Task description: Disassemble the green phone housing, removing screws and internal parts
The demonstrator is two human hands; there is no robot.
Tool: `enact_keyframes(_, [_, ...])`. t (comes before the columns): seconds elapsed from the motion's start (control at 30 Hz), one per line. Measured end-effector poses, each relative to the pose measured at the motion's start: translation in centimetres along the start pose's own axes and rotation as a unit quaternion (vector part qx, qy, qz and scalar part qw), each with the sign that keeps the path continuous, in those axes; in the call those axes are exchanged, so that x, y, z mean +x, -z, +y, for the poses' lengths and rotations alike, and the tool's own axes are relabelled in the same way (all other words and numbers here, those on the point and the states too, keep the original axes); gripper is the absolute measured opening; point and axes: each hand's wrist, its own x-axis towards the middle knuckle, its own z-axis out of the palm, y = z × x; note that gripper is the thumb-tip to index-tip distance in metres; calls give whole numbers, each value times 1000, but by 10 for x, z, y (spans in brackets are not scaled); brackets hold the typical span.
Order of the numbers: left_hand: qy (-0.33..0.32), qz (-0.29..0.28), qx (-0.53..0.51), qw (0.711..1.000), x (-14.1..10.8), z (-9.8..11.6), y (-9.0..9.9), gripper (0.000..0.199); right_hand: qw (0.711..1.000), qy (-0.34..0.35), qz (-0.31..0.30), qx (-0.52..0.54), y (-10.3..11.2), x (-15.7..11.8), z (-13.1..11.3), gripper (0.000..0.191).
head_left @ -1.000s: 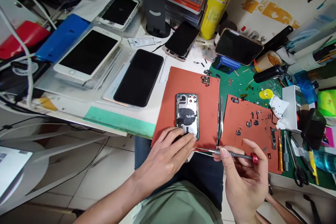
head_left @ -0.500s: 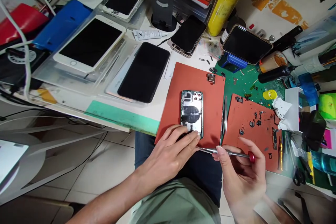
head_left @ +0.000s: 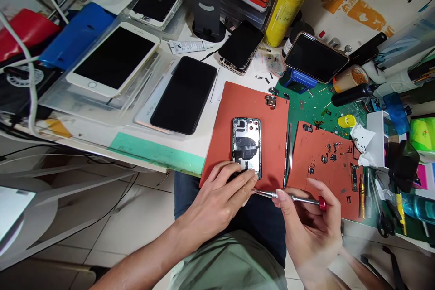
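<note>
An opened phone housing [head_left: 247, 142], silver inside with a dark round patch, lies on a red-brown mat [head_left: 217, 131]. My left hand [head_left: 222, 195] covers its lower end, the fingers closed against the housing near the mat's front edge. In my right hand [head_left: 311, 226], a thin metal screwdriver [head_left: 299, 199] with a red end cap is pinched by thumb and fingers. Its tip points left at the housing's bottom edge, beside my left fingertips. Tweezers [head_left: 289, 149] lie at the mat's right edge.
A second red-brown mat [head_left: 306, 186] holds several small phone parts. To the left are a black phone [head_left: 185, 95] and a white phone [head_left: 113, 59]. A yellow can [head_left: 288, 4] stands at the back, near a phone on a blue stand [head_left: 299, 80].
The whole view has shifted slightly, so the bench items appear a little further left. Both hands keep nearly the same pose, with the screwdriver still at the housing's bottom edge.
</note>
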Motion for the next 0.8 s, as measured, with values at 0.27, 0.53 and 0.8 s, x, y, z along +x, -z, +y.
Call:
enact_keyframes(0.27, [-4,7,-5,1000,1,-1,-1,34,999,44,-2,-24,3,-1,1,58])
enact_keyframes(0.53, [-2,22,-13,1000,1,0,-2,37,998,43,4,-51,5,-2,3,56])
enact_keyframes(0.8, [0,20,-11,1000,1,-1,-4,33,970,114,106,-188,16,6,11,68])
